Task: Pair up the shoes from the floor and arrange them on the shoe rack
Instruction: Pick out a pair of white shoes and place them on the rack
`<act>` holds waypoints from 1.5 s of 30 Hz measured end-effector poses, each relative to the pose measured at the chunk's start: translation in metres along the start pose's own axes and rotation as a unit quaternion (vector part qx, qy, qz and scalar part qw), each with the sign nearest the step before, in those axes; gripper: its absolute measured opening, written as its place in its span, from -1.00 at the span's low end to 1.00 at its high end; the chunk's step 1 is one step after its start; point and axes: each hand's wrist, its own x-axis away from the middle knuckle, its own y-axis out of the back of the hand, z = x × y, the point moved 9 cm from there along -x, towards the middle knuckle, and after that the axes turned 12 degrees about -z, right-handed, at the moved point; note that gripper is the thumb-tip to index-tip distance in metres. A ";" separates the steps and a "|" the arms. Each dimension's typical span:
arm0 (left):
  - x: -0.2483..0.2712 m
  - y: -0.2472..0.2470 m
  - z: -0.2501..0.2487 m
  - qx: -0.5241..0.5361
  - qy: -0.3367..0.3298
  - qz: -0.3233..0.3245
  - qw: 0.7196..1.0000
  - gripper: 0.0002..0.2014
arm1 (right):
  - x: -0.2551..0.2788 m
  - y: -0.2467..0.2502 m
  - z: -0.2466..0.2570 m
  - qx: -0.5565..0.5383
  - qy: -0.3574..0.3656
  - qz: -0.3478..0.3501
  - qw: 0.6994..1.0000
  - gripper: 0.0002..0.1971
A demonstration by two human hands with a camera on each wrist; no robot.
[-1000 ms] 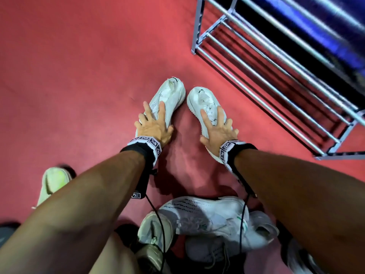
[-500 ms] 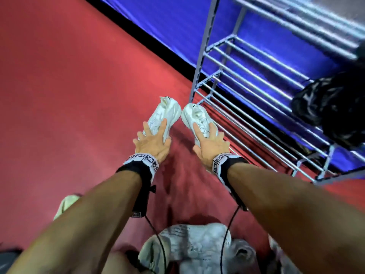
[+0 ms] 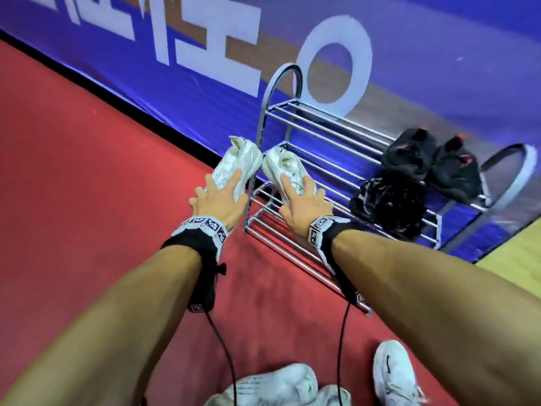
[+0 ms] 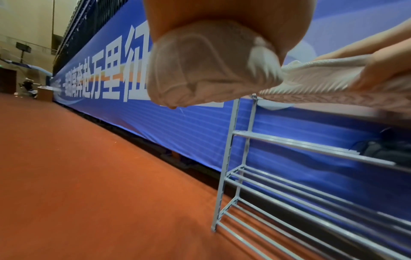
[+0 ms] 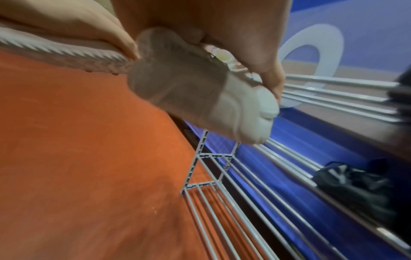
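I hold a matching pair of white sneakers in the air by the left end of the grey metal shoe rack (image 3: 322,133). My left hand (image 3: 219,197) grips the left white sneaker (image 3: 237,159) from above at its heel end (image 4: 200,70). My right hand (image 3: 301,200) grips the right white sneaker (image 3: 285,168) the same way, its heel (image 5: 200,98) under my palm. Both toes point at the rack, and the right shoe hangs over the rack's left corner. The rack (image 5: 222,176) has three tiers of bars.
Two black shoes (image 3: 430,162) stand on the top tier at the right, another black pair (image 3: 389,203) on the tier below. More white shoes (image 3: 278,388) (image 3: 395,373) lie on the red floor near me. A blue banner wall (image 3: 146,68) runs behind the rack.
Both hands have lifted the white pair off the red floor and carried it up and forward to the rack's left end. My view has tilted up to the rack and wall.
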 end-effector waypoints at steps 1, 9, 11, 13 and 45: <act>-0.001 0.007 -0.012 0.006 -0.007 -0.004 1.000 -0.44 | -0.001 0.012 -0.007 -0.001 -0.005 -0.006 1.000 -0.30; 0.011 0.013 -0.079 0.005 -0.034 0.012 0.999 -0.43 | 0.016 0.053 -0.065 -0.017 -0.044 -0.022 0.999 -0.34; 0.015 0.008 -0.093 0.002 -0.042 0.016 0.999 -0.43 | 0.022 0.054 -0.081 -0.023 -0.054 -0.020 0.998 -0.34; 0.015 0.003 -0.108 0.004 -0.046 0.020 0.999 -0.42 | 0.024 0.058 -0.095 -0.035 -0.064 -0.019 0.997 -0.33; -0.111 0.023 -0.239 -0.039 -0.015 -0.026 0.999 -0.42 | -0.135 0.128 -0.166 -0.332 -0.156 -0.010 0.930 -0.32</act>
